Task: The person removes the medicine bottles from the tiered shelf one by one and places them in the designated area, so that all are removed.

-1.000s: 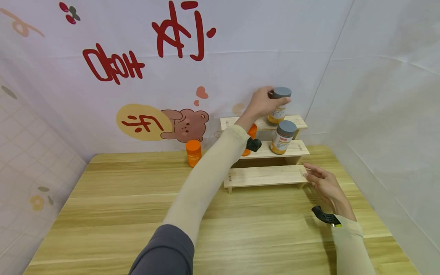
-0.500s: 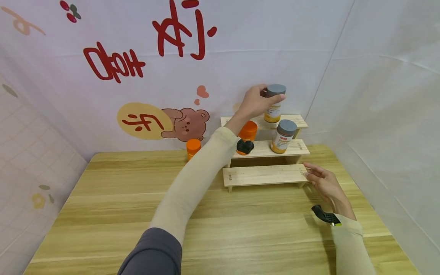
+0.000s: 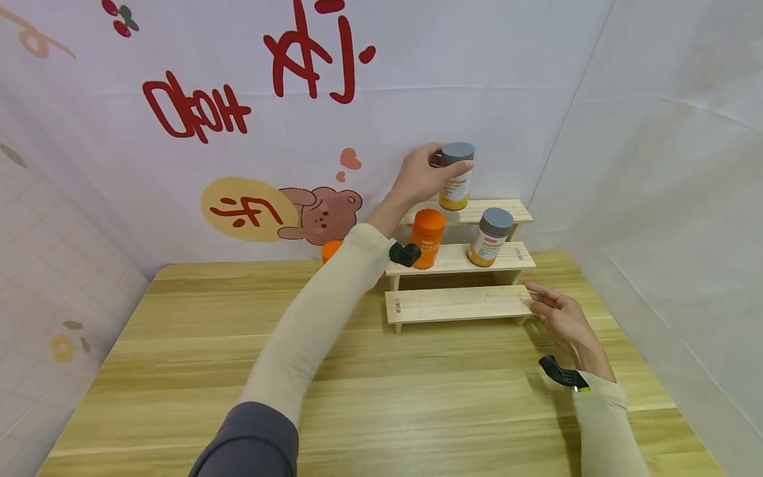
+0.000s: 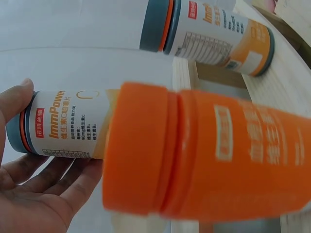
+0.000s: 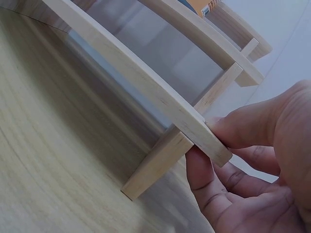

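My left hand (image 3: 419, 174) grips a grey-lidded vitamin bottle (image 3: 456, 191) near its lid, at the top tier of a wooden step rack (image 3: 459, 305). The bottle is upright; whether its base touches the board I cannot tell. In the left wrist view, the thumb and fingers wrap the lid end of that white-and-yellow bottle (image 4: 73, 124). At the lowest tier's right end, my right hand (image 3: 560, 321) pinches the board between thumb and fingers, plain in the right wrist view on the board end (image 5: 194, 128). An orange bottle (image 3: 428, 240) and a second grey-lidded bottle (image 3: 489, 238) stand on the middle tier.
Another orange bottle (image 3: 330, 250) stands on the wooden table (image 3: 238, 318) left of the rack, partly hidden by my left sleeve. A printed white cloth (image 3: 477, 53) hangs close behind the rack, and a pale cloth wall (image 3: 673, 199) rises at the right.
My left hand has moved left along the top tier with the grey-lidded bottle, uncovering the orange bottle on the middle tier. My right hand stays on the rack's end.
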The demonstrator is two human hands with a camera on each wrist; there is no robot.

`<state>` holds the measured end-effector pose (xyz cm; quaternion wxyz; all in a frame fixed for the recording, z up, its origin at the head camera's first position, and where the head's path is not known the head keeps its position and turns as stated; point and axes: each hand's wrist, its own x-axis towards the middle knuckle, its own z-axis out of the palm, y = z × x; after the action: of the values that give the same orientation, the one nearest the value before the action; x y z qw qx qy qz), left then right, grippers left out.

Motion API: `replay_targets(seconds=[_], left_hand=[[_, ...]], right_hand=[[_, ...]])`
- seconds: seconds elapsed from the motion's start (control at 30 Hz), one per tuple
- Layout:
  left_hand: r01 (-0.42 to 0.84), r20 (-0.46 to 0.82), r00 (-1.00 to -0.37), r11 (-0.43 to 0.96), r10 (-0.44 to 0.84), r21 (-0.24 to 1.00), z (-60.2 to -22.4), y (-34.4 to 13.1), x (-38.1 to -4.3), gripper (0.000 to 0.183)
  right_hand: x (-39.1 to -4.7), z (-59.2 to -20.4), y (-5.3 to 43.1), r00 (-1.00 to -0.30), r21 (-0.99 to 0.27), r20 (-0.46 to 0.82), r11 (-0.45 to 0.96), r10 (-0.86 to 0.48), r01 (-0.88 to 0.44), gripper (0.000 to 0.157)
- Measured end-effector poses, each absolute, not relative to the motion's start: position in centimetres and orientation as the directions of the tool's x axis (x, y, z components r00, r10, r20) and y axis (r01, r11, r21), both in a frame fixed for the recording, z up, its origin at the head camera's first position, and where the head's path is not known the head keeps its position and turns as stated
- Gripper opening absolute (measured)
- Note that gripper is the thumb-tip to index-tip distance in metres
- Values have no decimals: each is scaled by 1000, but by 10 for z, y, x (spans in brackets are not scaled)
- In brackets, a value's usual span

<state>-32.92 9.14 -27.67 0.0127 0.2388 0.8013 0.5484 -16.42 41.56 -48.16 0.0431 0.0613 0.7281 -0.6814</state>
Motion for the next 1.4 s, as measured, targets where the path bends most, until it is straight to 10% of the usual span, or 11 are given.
replay_targets(seconds=[1.4], left_hand=[[338, 272, -930, 289, 245, 895, -283, -28, -311, 53]], right_hand=[[-164, -477, 415, -983, -978, -176, 105, 55, 181, 65]])
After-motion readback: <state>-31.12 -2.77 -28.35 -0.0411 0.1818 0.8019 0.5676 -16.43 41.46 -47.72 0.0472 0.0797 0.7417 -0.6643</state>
